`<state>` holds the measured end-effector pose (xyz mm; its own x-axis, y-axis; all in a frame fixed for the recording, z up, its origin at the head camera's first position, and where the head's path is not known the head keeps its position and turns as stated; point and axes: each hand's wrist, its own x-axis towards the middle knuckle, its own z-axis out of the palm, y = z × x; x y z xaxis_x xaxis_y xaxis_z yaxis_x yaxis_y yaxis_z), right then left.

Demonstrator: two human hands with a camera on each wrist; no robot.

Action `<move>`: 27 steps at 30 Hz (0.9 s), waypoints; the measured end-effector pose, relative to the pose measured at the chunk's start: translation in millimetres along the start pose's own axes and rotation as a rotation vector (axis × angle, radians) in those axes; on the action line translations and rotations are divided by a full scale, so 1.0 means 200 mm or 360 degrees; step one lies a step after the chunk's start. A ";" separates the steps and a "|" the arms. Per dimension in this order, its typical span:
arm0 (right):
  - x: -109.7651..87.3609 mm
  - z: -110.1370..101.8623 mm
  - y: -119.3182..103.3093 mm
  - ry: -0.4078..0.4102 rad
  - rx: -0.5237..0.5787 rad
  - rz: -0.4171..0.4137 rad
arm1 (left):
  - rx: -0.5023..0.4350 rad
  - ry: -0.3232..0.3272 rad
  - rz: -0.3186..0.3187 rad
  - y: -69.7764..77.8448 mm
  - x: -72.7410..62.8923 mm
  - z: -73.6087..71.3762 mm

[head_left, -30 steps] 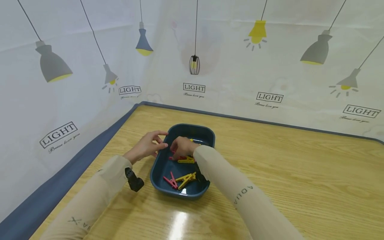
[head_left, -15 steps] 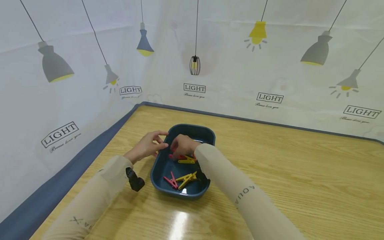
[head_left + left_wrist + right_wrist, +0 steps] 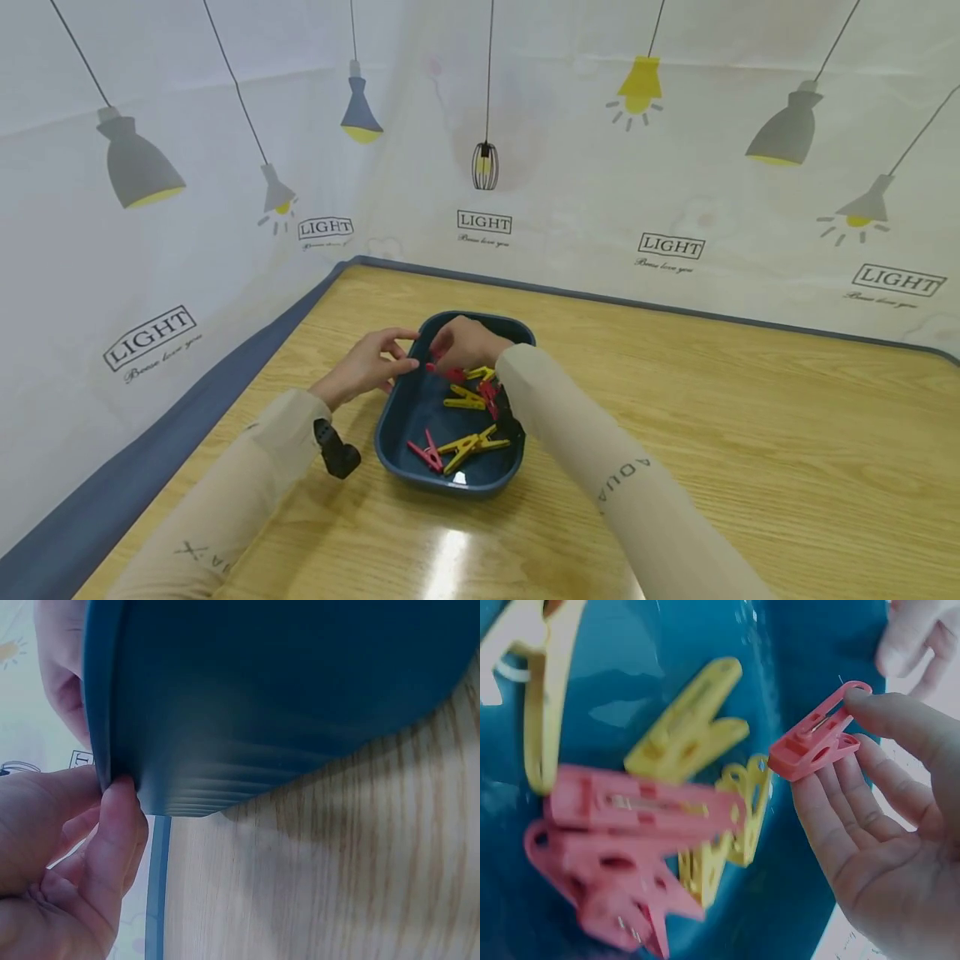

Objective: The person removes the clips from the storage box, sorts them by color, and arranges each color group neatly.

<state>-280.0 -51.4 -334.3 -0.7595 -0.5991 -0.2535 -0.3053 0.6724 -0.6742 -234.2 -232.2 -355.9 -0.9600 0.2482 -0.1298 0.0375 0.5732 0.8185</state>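
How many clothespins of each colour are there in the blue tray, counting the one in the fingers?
Pink clothespins: 3, one of them pinched by the right hand
Yellow clothespins: 3 that can be told apart; the overlapping ones near the front of the blue tray may hide another
Total: 6

Seen from low at the table's surface, the dark blue tray fills most of the left wrist view, its outer wall ribbed near the bottom and its base resting on the wooden table. The left hand sits at the near left, its fingers curled against the tray's rim and pinching it. Part of another hand shows behind the rim at the upper left. A blue strip edges the table's far side.
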 end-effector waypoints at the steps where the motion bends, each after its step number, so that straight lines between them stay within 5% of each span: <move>1: -0.01 -0.01 0.00 0.0016 0.0003 0.0000 | -0.0004 -0.0001 0.0001 0.00 0.00 0.00; 19: -0.22 -0.31 0.11 0.0184 0.0139 -0.0020 | -0.0004 0.0023 0.0004 -0.01 0.01 0.02; 27: -0.34 -0.40 0.25 0.0279 0.0166 -0.0013 | -0.0003 0.0021 -0.0007 0.00 0.01 0.02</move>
<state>-289.8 57.5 -294.8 -0.8485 -0.5132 -0.1291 -0.2578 0.6139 -0.7461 -234.9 -229.2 -358.7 -0.9637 0.2354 -0.1257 0.0331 0.5728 0.8190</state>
